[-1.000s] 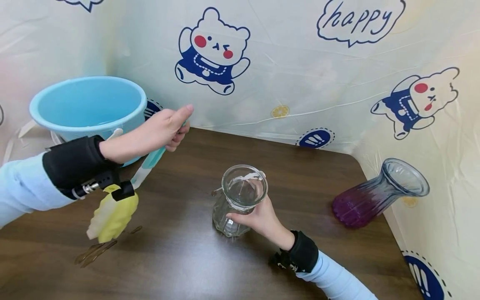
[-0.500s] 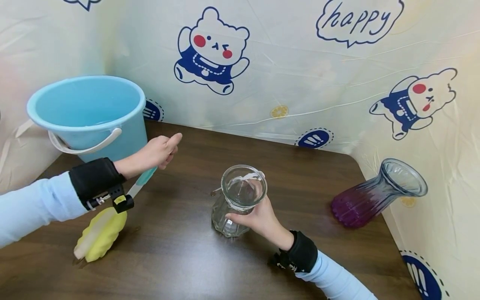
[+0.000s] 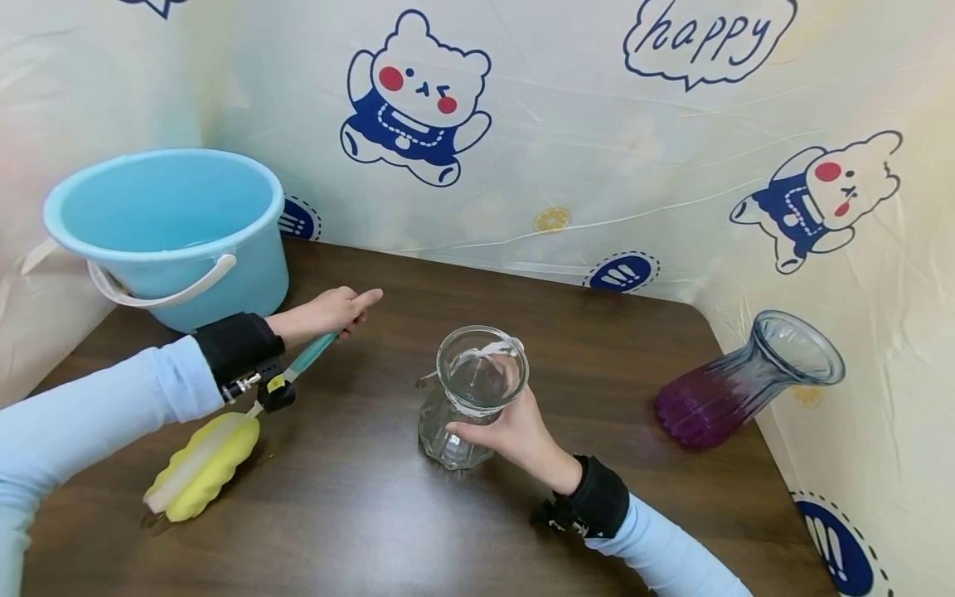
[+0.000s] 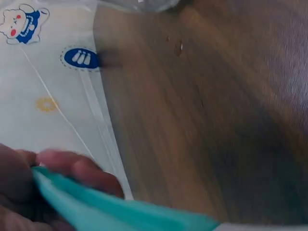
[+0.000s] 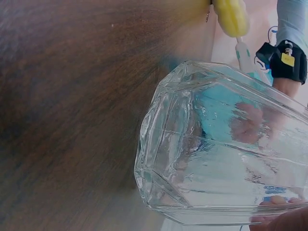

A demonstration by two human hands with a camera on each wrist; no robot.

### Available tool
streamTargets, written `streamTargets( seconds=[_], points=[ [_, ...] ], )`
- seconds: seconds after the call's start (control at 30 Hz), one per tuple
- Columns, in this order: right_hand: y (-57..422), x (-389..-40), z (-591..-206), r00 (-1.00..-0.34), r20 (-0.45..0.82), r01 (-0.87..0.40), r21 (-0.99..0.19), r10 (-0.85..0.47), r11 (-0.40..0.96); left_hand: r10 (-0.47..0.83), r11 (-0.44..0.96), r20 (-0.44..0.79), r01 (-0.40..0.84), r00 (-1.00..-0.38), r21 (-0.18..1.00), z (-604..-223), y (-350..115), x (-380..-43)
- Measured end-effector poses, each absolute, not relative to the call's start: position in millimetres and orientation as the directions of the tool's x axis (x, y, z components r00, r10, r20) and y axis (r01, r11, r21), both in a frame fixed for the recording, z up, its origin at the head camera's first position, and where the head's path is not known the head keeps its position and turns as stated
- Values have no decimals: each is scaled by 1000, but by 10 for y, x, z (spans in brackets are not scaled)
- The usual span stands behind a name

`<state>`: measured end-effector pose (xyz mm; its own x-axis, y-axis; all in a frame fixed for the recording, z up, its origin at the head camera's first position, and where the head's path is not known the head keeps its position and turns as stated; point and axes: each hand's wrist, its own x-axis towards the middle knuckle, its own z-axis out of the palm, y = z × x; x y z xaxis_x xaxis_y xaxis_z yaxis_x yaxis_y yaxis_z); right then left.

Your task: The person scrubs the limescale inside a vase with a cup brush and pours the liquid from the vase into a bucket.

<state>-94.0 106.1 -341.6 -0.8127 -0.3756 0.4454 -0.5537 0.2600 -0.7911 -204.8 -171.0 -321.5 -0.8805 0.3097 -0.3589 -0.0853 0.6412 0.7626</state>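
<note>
Blue handwriting-style letters spell "happy" inside a speech bubble [image 3: 712, 37] on the pale cloth [image 3: 582, 108] that hangs behind and beside the tabletop [image 3: 388, 531]. It is the only word which can be read. A dark blue oval [image 3: 622, 272] low on the cloth carries three white marks, similar to exclamation marks. A yellow tag [image 5: 288, 58] is on the left wrist strap [image 3: 239, 348], but its print is too small to read. The cloth also shows a waving bear [image 3: 418, 104] with red cheeks, a second bear [image 3: 816, 203] at the right, and an orange fruit slice [image 3: 552, 219].

The tabletop is brown, with wood grain and a soft shine in the middle. Small drops [image 4: 178, 48] lie on it in the left wrist view. At the far left stands a light blue bucket [image 3: 257, 286] with a white handle hanging down in front. Near the right edge there is a ribbed vase [image 3: 734, 381], purple at the base and grey-blue at the mouth.

The person wears light blue sleeves. The left hand [image 3: 332, 313] has its fingers curled around the teal handle of a brush [image 3: 203, 467], whose yellow and white sponge head is low over the tabletop, at the left. The right hand [image 3: 515, 431] holds the clear glass jar [image 3: 450, 431] below its rim, near the middle, with fingers clamped on the neck.
</note>
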Motion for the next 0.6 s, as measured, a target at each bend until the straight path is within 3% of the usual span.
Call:
streamTargets(
  seconds=[0.13,0.3,0.6],
  points=[
    [1068,-936,-3408,-818,438,-547,-793,-373,269,359,705,-360,-2,-861,709,-3279,-1709,-2138],
    [1074,-933,-3407,-819,441,-548,-789,-366,277,368,848,-381,137,-848,513,-3397,-1695,-2262],
    [1111,-1029,-3632,-829,424,-532,-797,-364,284,296,932,-382,178,-876,315,-3519,-1642,-2289]
  ],
)
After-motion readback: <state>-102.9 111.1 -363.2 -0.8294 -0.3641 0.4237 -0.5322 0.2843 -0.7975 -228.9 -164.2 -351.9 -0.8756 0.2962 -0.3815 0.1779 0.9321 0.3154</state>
